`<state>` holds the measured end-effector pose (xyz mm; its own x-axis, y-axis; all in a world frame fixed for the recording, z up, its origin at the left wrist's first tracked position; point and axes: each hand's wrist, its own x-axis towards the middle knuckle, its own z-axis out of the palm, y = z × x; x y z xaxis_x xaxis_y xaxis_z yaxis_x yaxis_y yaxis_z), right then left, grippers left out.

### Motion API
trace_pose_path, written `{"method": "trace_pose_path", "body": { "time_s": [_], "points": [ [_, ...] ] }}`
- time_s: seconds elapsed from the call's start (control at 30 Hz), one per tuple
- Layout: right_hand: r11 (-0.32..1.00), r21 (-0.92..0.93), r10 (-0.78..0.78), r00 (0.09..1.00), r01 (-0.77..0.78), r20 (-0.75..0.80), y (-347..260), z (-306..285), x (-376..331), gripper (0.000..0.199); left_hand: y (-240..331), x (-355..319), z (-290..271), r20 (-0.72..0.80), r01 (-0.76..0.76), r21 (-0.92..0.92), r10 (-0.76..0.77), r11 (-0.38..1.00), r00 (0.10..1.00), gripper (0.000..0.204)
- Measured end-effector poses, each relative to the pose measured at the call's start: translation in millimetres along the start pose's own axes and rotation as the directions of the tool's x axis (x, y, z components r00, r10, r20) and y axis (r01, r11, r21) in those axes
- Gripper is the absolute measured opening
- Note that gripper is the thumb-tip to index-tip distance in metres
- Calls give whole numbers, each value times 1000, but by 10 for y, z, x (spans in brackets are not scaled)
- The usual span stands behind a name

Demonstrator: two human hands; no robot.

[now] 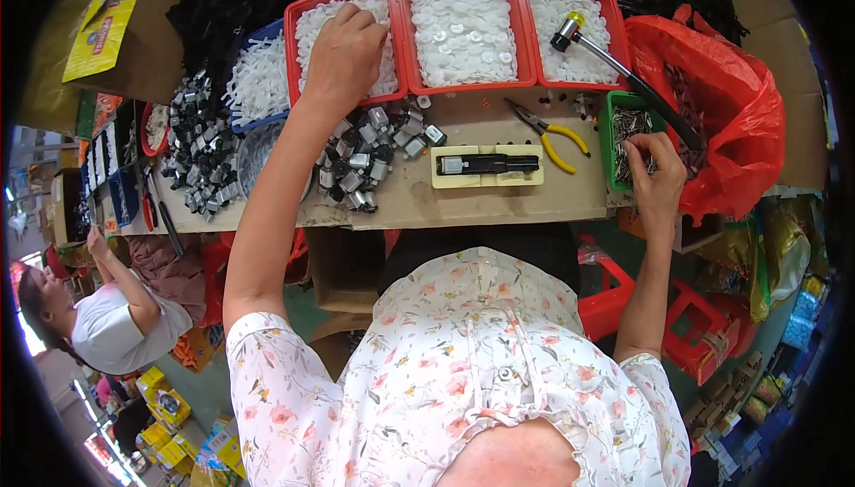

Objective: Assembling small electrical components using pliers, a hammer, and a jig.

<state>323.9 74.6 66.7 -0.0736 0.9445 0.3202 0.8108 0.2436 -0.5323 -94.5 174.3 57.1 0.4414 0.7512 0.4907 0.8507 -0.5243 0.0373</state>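
Observation:
My left hand (346,57) reaches into the left red tray (291,50), its fingers bent together over small white plastic pieces (374,15); what they hold is hidden. At the right, my right hand (657,171) dips into a green tray (608,162) of thin metal pins (631,122). Its thumb and fingertips are drawn together, and I cannot make out what is between them. Between the hands, a cream holding block (490,181) lies on the bench with a long black plastic housing (490,163) in it. A silver motor (452,165) sits at the housing's left end.
Two more red trays (468,84) hold white pieces. A hammer (606,52) leans across the right one toward a red plastic bag (744,130). Yellow-handled pliers (563,144) lie beside the block. Small motors (361,162) are heaped at left. Another person (116,318) sits at far left.

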Motion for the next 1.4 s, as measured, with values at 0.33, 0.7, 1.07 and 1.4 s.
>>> {"method": "trace_pose_path", "body": {
  "time_s": [0.33,0.7,1.07,1.4],
  "points": [
    [816,571,-123,992,89,22,-917,499,133,6,710,-191,-520,399,636,-735,-610,233,684,11],
    [696,664,-293,952,275,-87,-1362,846,144,9,1338,-435,-430,538,568,-811,-556,-137,634,12],
    [757,541,-316,930,366,-187,-1255,789,73,14,1454,-364,-369,562,567,-804,-544,-181,623,11],
    [754,315,-508,816,576,-275,-1172,869,10,27,1535,-376,-412,532,544,-824,-544,-156,649,11]
  ]
}}
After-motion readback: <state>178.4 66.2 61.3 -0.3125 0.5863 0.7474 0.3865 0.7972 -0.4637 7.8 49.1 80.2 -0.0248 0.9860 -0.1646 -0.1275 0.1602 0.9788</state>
